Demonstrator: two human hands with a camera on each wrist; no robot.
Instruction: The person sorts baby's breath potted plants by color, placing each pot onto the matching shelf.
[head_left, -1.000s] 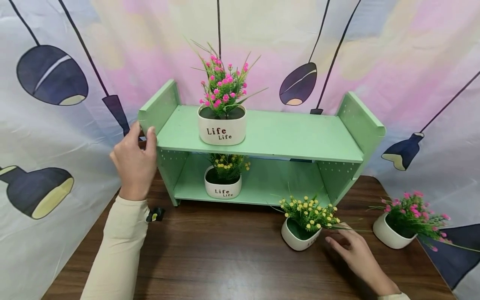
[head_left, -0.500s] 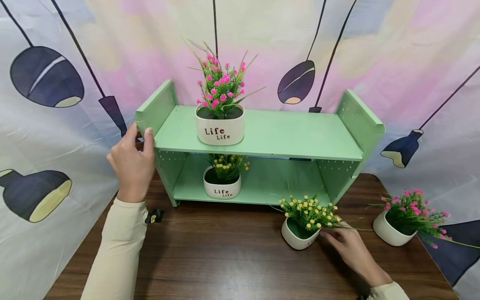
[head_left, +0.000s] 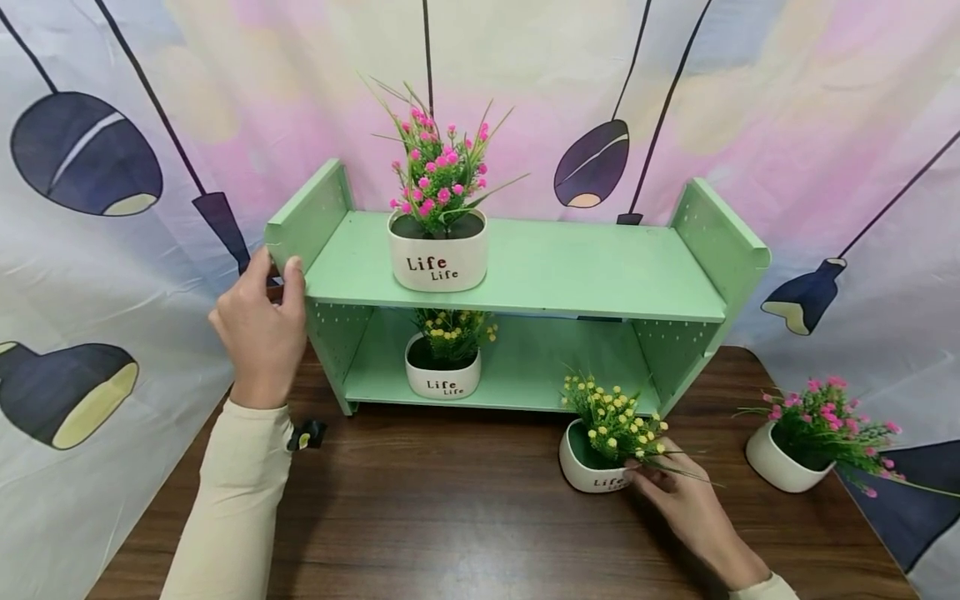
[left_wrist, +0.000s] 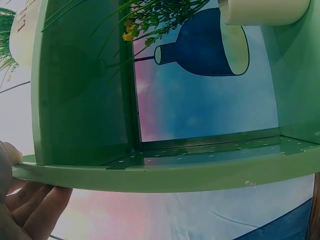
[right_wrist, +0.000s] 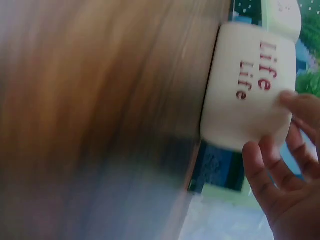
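My left hand point(head_left: 261, 329) grips the left side panel of a green two-tier shelf point(head_left: 592, 267), thumb on one face and fingers on the other, as the left wrist view also shows. Farther right, my right hand point(head_left: 686, 500) holds the right end of a white pot with yellow flowers point(head_left: 596, 467), which stands on the table before the shelf. In the right wrist view the thumb lies on the lettered front of this pot point(right_wrist: 250, 85), with fingertips at its end. Leaves partly cover the fingers in the head view.
A pot with pink flowers point(head_left: 438, 258) stands on the upper tier, left of centre. Below it, another yellow-flowered pot point(head_left: 444, 379) sits on the lower tier. A second pink-flowered pot point(head_left: 783, 458) stands near the right edge of the brown wooden table point(head_left: 450, 517).
My right hand has closed on the near yellow-flowered pot and turned it, so its lettering faces more to the front. The left hand stays on the shelf panel; the view has shifted slightly.
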